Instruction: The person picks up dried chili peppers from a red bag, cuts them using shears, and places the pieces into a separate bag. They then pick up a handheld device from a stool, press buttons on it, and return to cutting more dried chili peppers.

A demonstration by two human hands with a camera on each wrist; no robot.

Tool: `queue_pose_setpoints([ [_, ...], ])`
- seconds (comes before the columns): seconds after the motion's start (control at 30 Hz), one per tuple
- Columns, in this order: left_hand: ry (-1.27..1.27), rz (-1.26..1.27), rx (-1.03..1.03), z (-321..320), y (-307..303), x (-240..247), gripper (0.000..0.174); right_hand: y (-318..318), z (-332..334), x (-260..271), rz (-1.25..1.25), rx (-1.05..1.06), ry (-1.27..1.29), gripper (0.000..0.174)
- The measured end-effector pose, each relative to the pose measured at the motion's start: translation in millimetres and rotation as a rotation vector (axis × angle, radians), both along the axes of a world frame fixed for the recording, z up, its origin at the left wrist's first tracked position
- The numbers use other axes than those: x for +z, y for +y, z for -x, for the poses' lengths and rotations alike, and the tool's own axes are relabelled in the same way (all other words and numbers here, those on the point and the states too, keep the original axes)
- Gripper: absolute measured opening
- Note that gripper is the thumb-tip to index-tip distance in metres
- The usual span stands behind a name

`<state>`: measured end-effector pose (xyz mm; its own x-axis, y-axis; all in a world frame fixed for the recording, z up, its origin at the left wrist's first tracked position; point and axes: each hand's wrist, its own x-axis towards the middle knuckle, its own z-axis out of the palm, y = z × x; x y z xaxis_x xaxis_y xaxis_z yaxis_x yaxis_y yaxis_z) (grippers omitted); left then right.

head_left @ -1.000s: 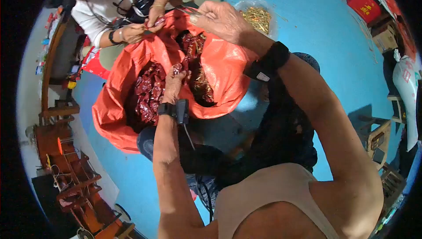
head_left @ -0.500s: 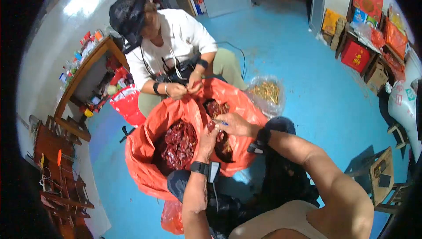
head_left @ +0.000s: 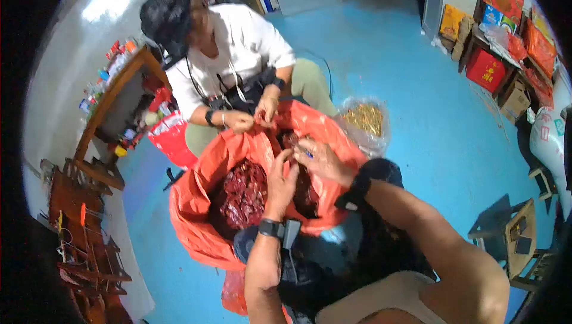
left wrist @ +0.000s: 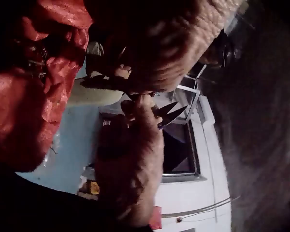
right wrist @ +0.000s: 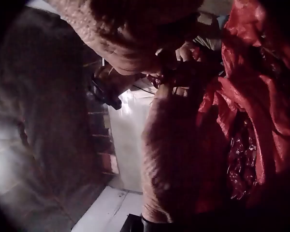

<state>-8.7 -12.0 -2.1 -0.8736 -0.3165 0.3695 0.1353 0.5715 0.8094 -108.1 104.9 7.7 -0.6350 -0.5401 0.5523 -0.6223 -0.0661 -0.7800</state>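
My right hand grips scissors, their pointed blades parted in the left wrist view and a bit of blue handle showing in the head view. Close against it, my left hand pinches a dried red chili, mostly hidden by the fingers. Both hands are over two orange woven sacks. In the left one lies a heap of dried red chilies; chilies also show in the right sack, partly covered by my hands.
Across the sacks another person sits, both hands together at the sack rim. A clear plastic bag of yellowish stems rests on the blue floor. A wooden stool stands at right, and a red bag at left.
My right hand has come down from above the right sack to meet my left hand. The head view has tilted up, showing more of the room and the other person.
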Motion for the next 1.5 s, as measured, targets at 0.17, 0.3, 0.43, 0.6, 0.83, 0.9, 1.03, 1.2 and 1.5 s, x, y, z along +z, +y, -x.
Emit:
queue_pose_setpoints([
  [0.17, -0.1, -0.634, -0.079, -7.0, 11.8, 17.3, 0.03, 2.3, -1.1, 1.4, 0.146, 0.245, -0.107, 0.014],
  [0.3, -0.05, -0.771, -0.126, -5.7, 11.5, 17.4, 0.016, 5.7, -1.1, 9.0, 0.076, 0.195, 0.014, 0.013],
  [0.43, 0.006, -0.728, -0.189, -7.4, 7.2, 14.4, 0.011, 10.6, -2.3, 13.1, 0.069, 0.241, -0.044, 0.011],
  [0.6, -0.016, -0.821, -0.215, -16.5, 9.9, 20.4, 0.015, 16.9, -2.6, 18.1, 0.092, 0.241, 0.095, 0.012],
  [0.83, 0.109, -0.471, -0.066, -14.8, 19.8, 24.0, 0.03, 22.6, -1.6, 16.5, 0.014, 0.393, -0.083, 0.016],
  [0.9, 0.179, -0.466, -0.055, -11.2, 21.3, 17.5, 0.038, 24.8, -2.5, 16.7, 0.014, 0.427, -0.202, 0.016],
  [1.03, 0.192, -0.1, 0.109, -8.1, 22.3, 17.6, 0.047, 23.1, -0.9, 15.1, 0.061, 0.459, -0.198, 0.014],
  [1.2, 0.147, 0.191, 0.154, -10.8, 24.9, 25.5, 0.061, 24.2, -1.4, 16.6, 0.013, 0.445, -0.269, 0.009],
  [1.5, 0.113, -0.27, 0.189, -8.0, 20.5, 19.5, 0.053, 16.5, -8.5, 10.0, 0.097, 0.118, -0.032, 0.009],
])
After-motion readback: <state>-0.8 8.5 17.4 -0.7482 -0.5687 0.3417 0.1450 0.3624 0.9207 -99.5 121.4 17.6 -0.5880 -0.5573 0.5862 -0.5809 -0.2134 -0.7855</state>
